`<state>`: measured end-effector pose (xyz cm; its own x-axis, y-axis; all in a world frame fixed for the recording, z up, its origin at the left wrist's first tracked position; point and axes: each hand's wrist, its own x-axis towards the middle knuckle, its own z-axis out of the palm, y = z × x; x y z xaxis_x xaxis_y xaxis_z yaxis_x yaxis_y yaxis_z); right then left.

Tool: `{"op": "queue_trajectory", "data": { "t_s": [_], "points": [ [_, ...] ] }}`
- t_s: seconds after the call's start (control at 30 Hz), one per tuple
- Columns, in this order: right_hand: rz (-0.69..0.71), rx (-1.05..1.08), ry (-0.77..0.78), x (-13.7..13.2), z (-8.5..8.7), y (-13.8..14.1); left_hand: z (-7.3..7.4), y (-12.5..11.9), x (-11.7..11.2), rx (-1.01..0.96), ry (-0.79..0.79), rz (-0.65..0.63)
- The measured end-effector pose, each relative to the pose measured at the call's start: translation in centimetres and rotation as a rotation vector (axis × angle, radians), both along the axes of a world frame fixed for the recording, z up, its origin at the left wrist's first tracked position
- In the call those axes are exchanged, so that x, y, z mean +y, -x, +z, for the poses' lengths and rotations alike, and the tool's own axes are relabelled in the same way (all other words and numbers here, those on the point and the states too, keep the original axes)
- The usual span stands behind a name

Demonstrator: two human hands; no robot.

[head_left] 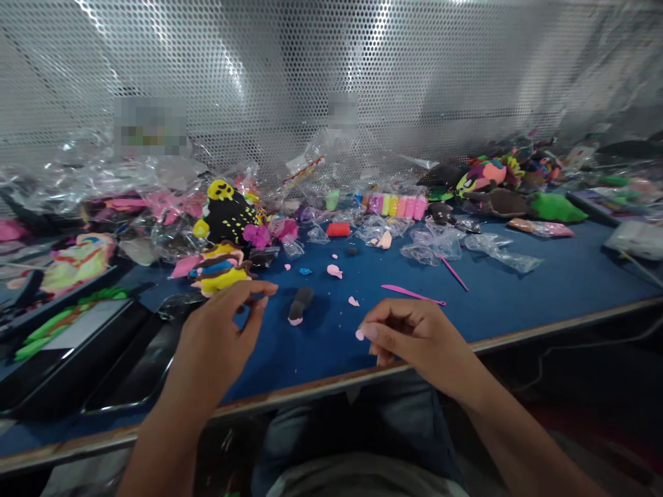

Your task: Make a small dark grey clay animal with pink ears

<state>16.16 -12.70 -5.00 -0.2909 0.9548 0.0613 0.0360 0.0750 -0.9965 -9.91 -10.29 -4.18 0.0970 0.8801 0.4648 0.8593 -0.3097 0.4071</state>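
My right hand [409,333] pinches a small piece of pale pink clay [359,335] between thumb and fingertips, above the table's front edge. Over the blue table top, my left hand [220,335] is held with thumb and forefinger a little apart; nothing shows between them. Between the hands lies a dark grey clay roll [301,304] with a pink tip at its near end. Beyond it are loose pink clay bits, among them a larger pink lump [334,271] and a thin flake [353,301]. A pink modelling knife [413,295] rests just past my right hand.
A black, yellow-spotted clay figure [231,217] stands behind my left hand. Black trays [67,352] fill the left side. Clear plastic bags [435,243], a red clay block [338,229] and coloured clay sticks [396,206] lie farther back. A perforated metal panel [290,69] rises behind.
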Motion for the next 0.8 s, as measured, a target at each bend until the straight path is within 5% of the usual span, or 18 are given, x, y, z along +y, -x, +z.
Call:
{"op": "queue_trajectory", "data": {
  "t_s": [0.13, 0.33, 0.8],
  "points": [
    [-0.001, 0.036, -0.019, 0.9, -0.2, 0.2, -0.8, 1.7, 2.6, 0.280, 0.068, -0.204],
    [0.006, 0.049, -0.029, 2.3, -0.3, 0.8, -0.4, 0.3, 3.3, 0.437, 0.087, -0.373],
    [0.036, -0.012, -0.086, 4.9, 0.4, 1.6, 0.4, -0.5, 5.1, 0.359, 0.231, -0.505]
  ]
}}
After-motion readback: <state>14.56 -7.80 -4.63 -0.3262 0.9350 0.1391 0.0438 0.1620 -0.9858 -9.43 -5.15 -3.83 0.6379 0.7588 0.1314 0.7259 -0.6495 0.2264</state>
